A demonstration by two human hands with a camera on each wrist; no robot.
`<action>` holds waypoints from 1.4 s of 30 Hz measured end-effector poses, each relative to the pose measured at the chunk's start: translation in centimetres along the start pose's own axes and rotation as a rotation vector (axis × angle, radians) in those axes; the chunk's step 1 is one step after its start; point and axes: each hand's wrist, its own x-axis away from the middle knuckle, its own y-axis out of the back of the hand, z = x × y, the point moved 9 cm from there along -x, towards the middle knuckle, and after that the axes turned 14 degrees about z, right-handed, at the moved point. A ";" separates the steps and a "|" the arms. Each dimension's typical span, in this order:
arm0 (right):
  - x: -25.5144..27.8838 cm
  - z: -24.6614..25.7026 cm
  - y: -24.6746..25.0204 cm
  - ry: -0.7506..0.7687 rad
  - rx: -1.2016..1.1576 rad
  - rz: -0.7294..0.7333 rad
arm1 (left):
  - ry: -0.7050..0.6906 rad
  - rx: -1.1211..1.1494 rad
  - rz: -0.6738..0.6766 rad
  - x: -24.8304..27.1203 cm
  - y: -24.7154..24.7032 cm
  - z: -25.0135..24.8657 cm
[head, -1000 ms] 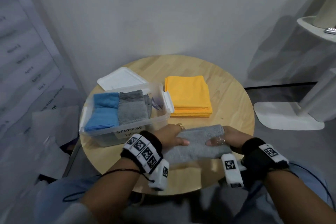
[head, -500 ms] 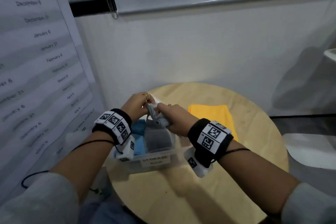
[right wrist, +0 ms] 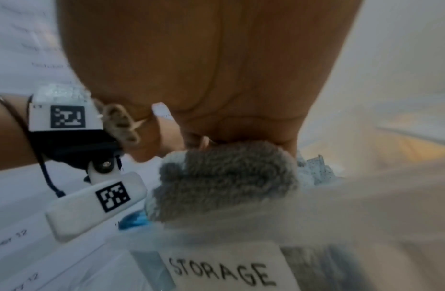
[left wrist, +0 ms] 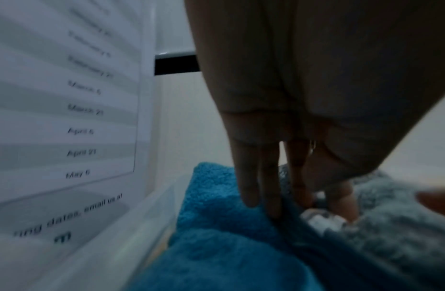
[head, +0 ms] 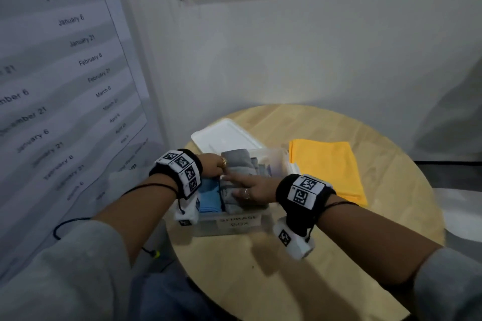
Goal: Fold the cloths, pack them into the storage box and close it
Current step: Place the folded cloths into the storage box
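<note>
The clear plastic storage box (head: 208, 227) is seen at the near left of the round wooden table (head: 260, 281). A fluffy grey folded cloth (head: 236, 197) inside it is pressed down by the right hand (head: 251, 189) with straight fingers. Straight fingers of the left hand (head: 212, 164) are pushed between it and the blue folded cloth (head: 210, 195). Farther right, folded orange cloths (head: 326, 164) are stacked.

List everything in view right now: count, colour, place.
storage box: 1, clear plastic, labelled, left side of table
blue cloth: 1, blue, in box, left end
grey cloths: at least 2, grey, in box beside the blue
orange cloths: folded stack, count unclear, orange, on table right of box
lid: 1, white, on table behind box
table: 1, round, light wood
date chart: 1, white and grey, left wall
left hand: fingers straight, pressing between cloths
right hand: fingers flat on grey cloths
</note>
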 end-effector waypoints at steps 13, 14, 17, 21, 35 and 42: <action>-1.2 -7.1 1.5 -0.280 -0.736 -0.258 | 0.082 0.193 -0.116 -0.1 -1.2 -0.8; -1.1 -6.7 1.4 -0.240 -0.803 -0.249 | 0.040 0.234 -0.146 0.6 -1.0 -1.1; -0.4 -4.9 1.7 -0.034 -1.044 -0.222 | -0.078 0.263 -0.299 2.7 1.0 -1.8; -0.6 -6.0 2.2 -0.052 -1.033 -0.269 | -0.118 0.163 -0.293 2.8 1.8 -2.4; -0.3 -4.0 7.3 -0.317 0.137 -0.388 | 0.014 -0.066 0.007 1.8 -3.5 -2.3; -4.5 -2.8 3.7 -0.280 0.630 -0.024 | 0.073 -0.215 -0.017 2.4 -2.9 -3.0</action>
